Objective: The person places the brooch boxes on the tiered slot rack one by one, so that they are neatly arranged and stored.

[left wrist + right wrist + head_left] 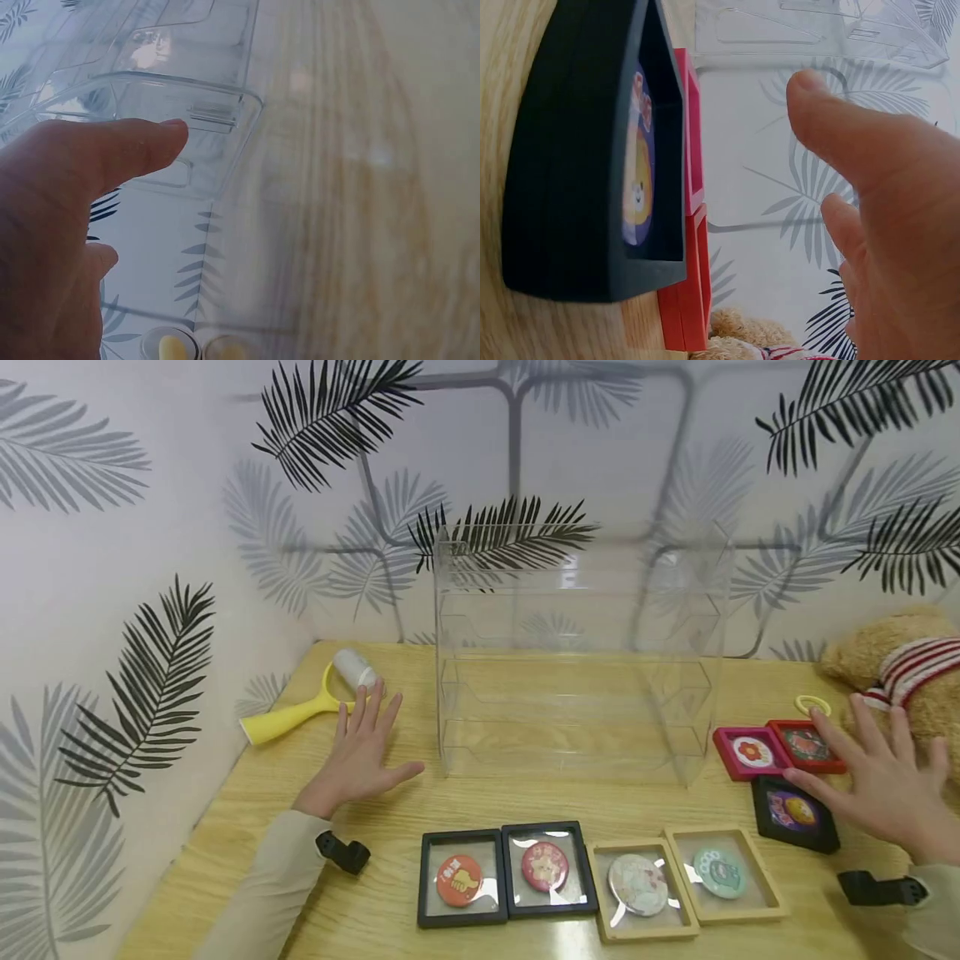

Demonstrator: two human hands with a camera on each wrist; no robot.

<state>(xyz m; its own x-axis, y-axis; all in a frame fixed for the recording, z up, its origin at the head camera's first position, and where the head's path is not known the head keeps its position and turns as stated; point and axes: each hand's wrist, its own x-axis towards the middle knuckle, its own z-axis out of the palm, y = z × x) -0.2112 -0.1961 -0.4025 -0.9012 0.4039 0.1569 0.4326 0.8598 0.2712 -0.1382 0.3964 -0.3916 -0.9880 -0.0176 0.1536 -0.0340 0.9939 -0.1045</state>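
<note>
My left hand (363,756) is spread with straight fingers over the table's left side, near a yellow-handled lint roller (300,710) with a white roll. Fingers apart, my right hand (888,781) hovers beside a black frame (795,814) with a purple badge, a pink frame (723,752) and a red frame (828,766). Neither hand holds anything. A clear tiered acrylic rack (577,693) stands at the back middle. Along the front lie two black frames (462,836) (551,910) and two wood-coloured frames (648,932) (738,913), each with a round badge inside.
A teddy bear (926,677) in a red-and-white striped top sits at the right. Close to it lies a small yellow ring (813,704). The wooden table (375,877) meets a leaf-patterned wall (187,468) at the back and left.
</note>
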